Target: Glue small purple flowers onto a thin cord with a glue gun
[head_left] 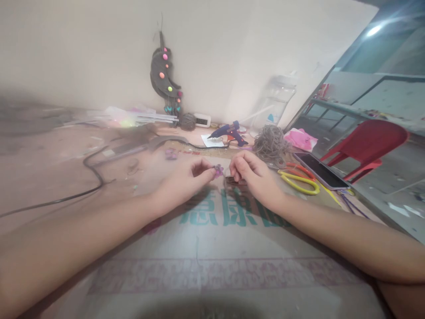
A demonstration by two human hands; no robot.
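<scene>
My left hand pinches a small purple flower between thumb and fingertips, above a printed sheet. Just to its right, my right hand is closed, fingers curled in a pinch. A thin grey cord runs down from between the two hands and seems to be held in the right fingertips. Another purple flower lies on the sheet, beyond my left wrist. Blur hides the finer detail of the flower and cord.
Behind the hands lie a blue glue gun, a grey yarn heap and a clear jar. Scissors with yellow handles and a phone are at right. A black cable crosses the left; a decorated moon leans against the wall.
</scene>
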